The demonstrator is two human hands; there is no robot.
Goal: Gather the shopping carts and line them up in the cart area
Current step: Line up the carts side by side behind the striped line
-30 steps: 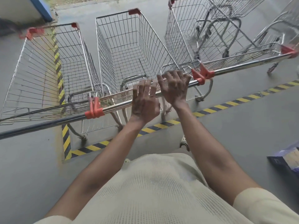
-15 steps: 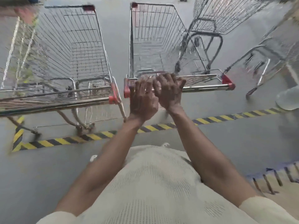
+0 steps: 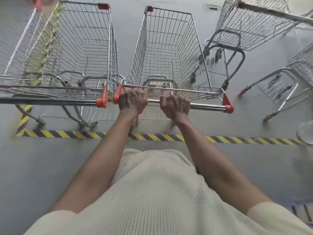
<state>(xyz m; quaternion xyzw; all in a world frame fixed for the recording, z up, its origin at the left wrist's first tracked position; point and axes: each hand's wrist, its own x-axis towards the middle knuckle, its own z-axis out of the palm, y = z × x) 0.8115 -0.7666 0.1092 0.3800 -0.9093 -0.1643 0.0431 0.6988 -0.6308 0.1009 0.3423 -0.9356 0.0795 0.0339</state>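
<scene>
Cart (image 3: 166, 53) stood inside the striped floor line (image 3: 152, 137), just beside its neighbour (image 3: 71, 48). Both hands, left (image 3: 133, 101) and right (image 3: 175, 106), clamped its handle bar (image 3: 206, 106); stiff wire, probably rolling easily, best steered there.

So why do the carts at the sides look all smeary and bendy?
Head view: probably motion blur from the head turning, so the left cart and the top-right cart smear, while the middle cart looks fairly sharp. Head view too: the wide-angle lens bows straight bars near the edges, and the light is soft, without glare.
</scene>
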